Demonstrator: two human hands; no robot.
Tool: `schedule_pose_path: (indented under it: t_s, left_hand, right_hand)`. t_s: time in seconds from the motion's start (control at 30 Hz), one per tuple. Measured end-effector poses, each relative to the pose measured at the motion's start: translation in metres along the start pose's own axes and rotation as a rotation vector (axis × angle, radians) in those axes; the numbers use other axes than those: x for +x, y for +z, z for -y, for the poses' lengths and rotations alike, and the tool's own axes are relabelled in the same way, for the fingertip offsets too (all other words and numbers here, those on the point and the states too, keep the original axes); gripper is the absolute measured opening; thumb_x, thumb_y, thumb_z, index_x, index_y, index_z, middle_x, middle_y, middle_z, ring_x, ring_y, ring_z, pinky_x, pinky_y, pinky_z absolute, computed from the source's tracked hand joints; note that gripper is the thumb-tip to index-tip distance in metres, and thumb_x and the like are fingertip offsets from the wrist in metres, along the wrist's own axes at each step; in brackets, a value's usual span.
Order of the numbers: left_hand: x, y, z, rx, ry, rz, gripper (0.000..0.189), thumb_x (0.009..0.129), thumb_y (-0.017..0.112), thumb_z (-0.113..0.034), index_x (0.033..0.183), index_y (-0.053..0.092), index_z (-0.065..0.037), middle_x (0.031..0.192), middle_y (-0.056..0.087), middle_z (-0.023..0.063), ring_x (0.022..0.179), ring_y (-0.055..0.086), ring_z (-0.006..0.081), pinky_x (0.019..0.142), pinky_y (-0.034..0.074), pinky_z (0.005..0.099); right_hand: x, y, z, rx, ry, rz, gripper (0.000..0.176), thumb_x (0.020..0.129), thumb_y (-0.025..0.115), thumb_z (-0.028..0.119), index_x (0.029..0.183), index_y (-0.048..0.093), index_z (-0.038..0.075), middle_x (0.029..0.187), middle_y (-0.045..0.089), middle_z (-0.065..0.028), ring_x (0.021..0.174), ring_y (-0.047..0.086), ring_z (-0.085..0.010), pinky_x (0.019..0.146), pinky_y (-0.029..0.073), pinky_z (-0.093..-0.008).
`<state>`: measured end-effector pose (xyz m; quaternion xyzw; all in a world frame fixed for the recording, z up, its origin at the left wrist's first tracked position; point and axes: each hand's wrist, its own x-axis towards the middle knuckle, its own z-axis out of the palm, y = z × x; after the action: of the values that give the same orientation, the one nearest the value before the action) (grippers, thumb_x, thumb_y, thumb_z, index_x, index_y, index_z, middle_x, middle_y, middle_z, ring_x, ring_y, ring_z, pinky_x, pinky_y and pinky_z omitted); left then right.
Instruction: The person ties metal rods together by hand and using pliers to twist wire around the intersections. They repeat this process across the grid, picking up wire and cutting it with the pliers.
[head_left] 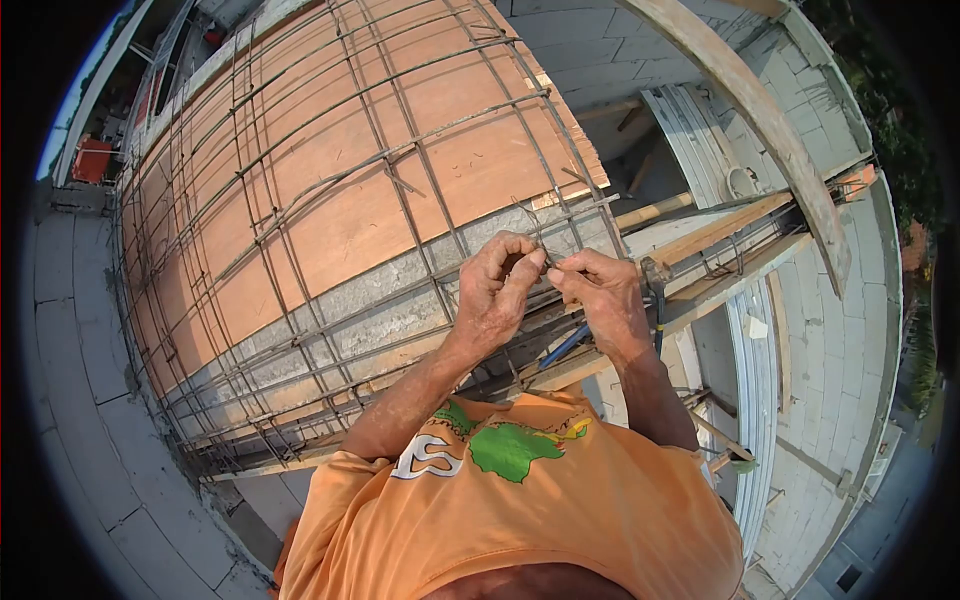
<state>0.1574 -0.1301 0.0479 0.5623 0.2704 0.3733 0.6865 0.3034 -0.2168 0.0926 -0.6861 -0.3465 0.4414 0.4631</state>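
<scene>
My left hand [498, 290] and my right hand [600, 298] meet at the near edge of a rebar grid [330, 190] laid over orange plywood formwork [340, 230]. Both hands pinch a thin tie wire [540, 262] at a crossing of the bars, fingertips almost touching. The wire's loose end sticks up just above the fingers. A blue-handled tool [565, 345] hangs just below my hands, partly hidden by my wrists.
A grey concrete strip [380, 300] runs along the formwork's near edge. Grey block walls [840, 330] drop away at the right, with timber planks [760, 120] and props across the gap. A block wall top [70, 380] lies on the left. My orange shirt [540, 510] fills the bottom.
</scene>
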Motion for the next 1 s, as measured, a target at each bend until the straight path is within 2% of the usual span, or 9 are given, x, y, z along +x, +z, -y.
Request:
schedule_pose_path:
  t_s: [0.07, 0.1, 0.17, 0.23, 0.43, 0.5, 0.67, 0.83, 1.0]
  left_hand:
    - [0.003, -0.001, -0.002, -0.014, 0.039, -0.052, 0.011, 0.096, 0.06, -0.01, 0.095, 0.063, 0.0, 0.082, 0.064, 0.0028, 0.072, 0.059, 0.0079, 0.061, 0.047, 0.0245]
    - [0.006, -0.004, -0.006, -0.025, -0.041, -0.066, 0.012, 0.096, 0.061, -0.012, 0.095, 0.063, 0.0, 0.082, 0.064, 0.0033, 0.072, 0.059, 0.0082, 0.062, 0.047, 0.0248]
    - [0.01, -0.011, -0.016, -0.039, -0.124, -0.087, 0.014, 0.095, 0.062, -0.013, 0.095, 0.063, 0.001, 0.082, 0.064, 0.0039, 0.072, 0.06, 0.0085, 0.062, 0.048, 0.025]
    - [0.014, -0.017, -0.022, -0.035, -0.179, -0.065, 0.017, 0.095, 0.063, -0.015, 0.095, 0.063, 0.002, 0.083, 0.064, 0.0043, 0.073, 0.06, 0.0086, 0.063, 0.049, 0.0248]
    - [0.01, -0.018, -0.02, 0.062, -0.15, 0.073, 0.014, 0.095, 0.064, -0.013, 0.095, 0.064, 0.0, 0.079, 0.064, 0.0028, 0.07, 0.06, 0.009, 0.062, 0.05, 0.0251]
    - [0.008, -0.019, -0.021, 0.091, -0.146, 0.111, 0.011, 0.095, 0.063, -0.011, 0.095, 0.064, 0.0, 0.08, 0.065, 0.0031, 0.07, 0.06, 0.0095, 0.063, 0.05, 0.0256]
    - [0.003, -0.02, -0.023, 0.22, -0.027, 0.135, 0.011, 0.094, 0.062, -0.011, 0.094, 0.062, 0.0, 0.075, 0.06, 0.0033, 0.064, 0.051, 0.009, 0.056, 0.042, 0.0267]
    - [0.001, -0.025, -0.02, 0.354, 0.063, 0.02, 0.01, 0.095, 0.061, -0.008, 0.092, 0.06, 0.001, 0.074, 0.057, 0.0063, 0.062, 0.051, 0.0112, 0.053, 0.041, 0.0294]
    - [0.007, -0.023, -0.013, 0.477, 0.252, -0.085, 0.009, 0.095, 0.06, -0.006, 0.091, 0.059, 0.001, 0.07, 0.055, 0.0069, 0.059, 0.05, 0.012, 0.051, 0.041, 0.031]
  right_hand:
    - [0.005, -0.001, -0.006, -0.093, -0.104, 0.059, 0.028, 0.093, 0.068, 0.02, 0.104, 0.068, -0.005, 0.09, 0.067, -0.0081, 0.075, 0.059, -0.013, 0.07, 0.049, -0.0285]
    - [0.007, -0.003, -0.004, -0.096, -0.105, 0.067, 0.028, 0.093, 0.068, 0.02, 0.104, 0.068, -0.005, 0.09, 0.067, -0.0081, 0.075, 0.059, -0.013, 0.07, 0.049, -0.0285]
    - [0.01, -0.015, 0.003, 0.105, -0.051, -0.054, 0.034, 0.096, 0.064, 0.021, 0.113, 0.064, -0.007, 0.095, 0.067, -0.01, 0.079, 0.06, -0.0136, 0.076, 0.05, -0.0276]
    - [0.016, -0.027, 0.01, 0.088, -0.092, -0.068, 0.038, 0.098, 0.061, 0.023, 0.121, 0.06, -0.007, 0.097, 0.067, -0.0119, 0.084, 0.062, -0.0147, 0.08, 0.051, -0.0281]
    - [0.034, -0.018, 0.021, 0.118, -0.118, 0.101, 0.037, 0.097, 0.063, 0.026, 0.117, 0.064, -0.006, 0.095, 0.067, -0.012, 0.083, 0.062, -0.0144, 0.078, 0.051, -0.0291]
    - [0.042, -0.011, 0.021, 0.206, -0.089, 0.162, 0.027, 0.096, 0.064, 0.016, 0.113, 0.065, -0.005, 0.092, 0.066, -0.0089, 0.078, 0.059, -0.0129, 0.072, 0.049, -0.0274]
    - [0.053, 0.0, 0.02, 0.265, -0.154, 0.291, 0.022, 0.094, 0.067, 0.017, 0.101, 0.068, -0.004, 0.082, 0.064, -0.0064, 0.073, 0.056, -0.0119, 0.067, 0.047, -0.0274]
    - [0.044, 0.021, 0.015, 0.207, -0.208, 0.034, 0.019, 0.093, 0.068, 0.015, 0.086, 0.063, -0.002, 0.078, 0.06, -0.0018, 0.069, 0.052, -0.0075, 0.064, 0.043, -0.0238]
    - [0.035, 0.039, 0.003, 0.196, -0.333, -0.096, 0.021, 0.096, 0.066, 0.018, 0.087, 0.062, -0.001, 0.075, 0.058, -0.0001, 0.067, 0.049, -0.0065, 0.059, 0.041, -0.0228]
